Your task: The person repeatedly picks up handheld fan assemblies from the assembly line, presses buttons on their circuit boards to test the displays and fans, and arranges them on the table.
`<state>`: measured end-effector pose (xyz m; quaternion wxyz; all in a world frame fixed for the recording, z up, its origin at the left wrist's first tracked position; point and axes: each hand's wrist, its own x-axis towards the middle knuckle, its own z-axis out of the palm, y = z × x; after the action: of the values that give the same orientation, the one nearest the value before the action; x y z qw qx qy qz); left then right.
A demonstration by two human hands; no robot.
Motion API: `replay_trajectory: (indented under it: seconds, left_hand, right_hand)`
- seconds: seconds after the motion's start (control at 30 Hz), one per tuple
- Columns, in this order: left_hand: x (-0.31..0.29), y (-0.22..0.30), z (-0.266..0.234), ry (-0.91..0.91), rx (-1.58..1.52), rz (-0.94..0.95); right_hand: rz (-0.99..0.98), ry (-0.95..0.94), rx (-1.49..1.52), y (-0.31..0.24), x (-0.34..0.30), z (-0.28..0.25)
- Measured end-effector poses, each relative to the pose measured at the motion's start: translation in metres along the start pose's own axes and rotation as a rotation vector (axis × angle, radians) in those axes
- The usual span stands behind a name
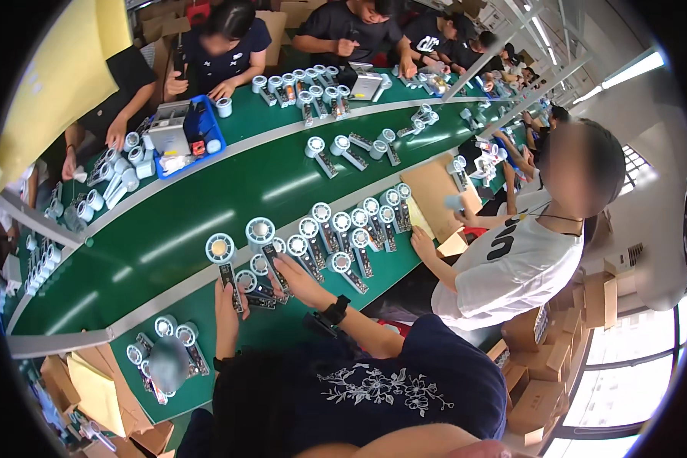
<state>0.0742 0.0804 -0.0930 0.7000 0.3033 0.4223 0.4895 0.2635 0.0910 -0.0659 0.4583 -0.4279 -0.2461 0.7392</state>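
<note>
My left hand point(227, 314) is closed round the dark, open handle of a light blue handheld fan point(220, 247), its round head up. In my right hand point(301, 282) is a second handheld fan point(260, 230), held by the handle with its head tilted up and left. Both handles show circuit parts inside. Beneath and beside my right hand, several more fans point(341, 262) lie in rows on the green table point(393, 278). Another small group of fans point(185, 333) lies left of my left hand, partly covered by a blurred round patch.
A green conveyor belt point(160, 217) curves past beyond the table, carrying a few fans point(320, 156). Across it, several people work beside fans and a blue bin point(210, 156). A person in a white shirt point(504, 267) works close on my right. Cardboard boxes point(538, 404) are stacked behind that person.
</note>
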Motion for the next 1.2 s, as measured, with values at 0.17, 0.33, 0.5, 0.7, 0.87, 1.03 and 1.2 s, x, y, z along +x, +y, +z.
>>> replay_trajectory:
  seconds: [0.17,0.33,0.5,0.7,0.87,1.03,1.2]
  left_hand:
    - [-0.023,0.004,-0.026,-0.018,0.025,-0.032]
    - [-0.045,0.018,-0.023,0.06,0.059,0.051]
    - [-0.061,0.021,-0.021,0.15,0.096,0.129]
    - [-0.072,0.02,-0.012,0.195,0.031,0.146]
    - [-0.069,0.019,-0.008,0.243,0.032,0.163]
    - [-0.068,0.023,-0.004,0.193,0.053,0.17]
    - [-0.066,0.02,0.0,0.175,0.048,0.176]
  right_hand:
    - [-0.096,-0.113,-0.262,0.014,-0.009,0.015]
    - [-0.017,-0.066,-0.126,0.014,-0.02,0.04]
    - [0.017,-0.167,-0.151,0.02,-0.027,0.048]
    - [-0.007,-0.253,-0.169,0.026,-0.029,0.056]
    - [-0.011,-0.277,-0.148,0.031,-0.03,0.06]
    - [-0.024,-0.279,-0.069,0.027,-0.03,0.054]
    - [-0.037,-0.285,-0.076,0.026,-0.025,0.048]
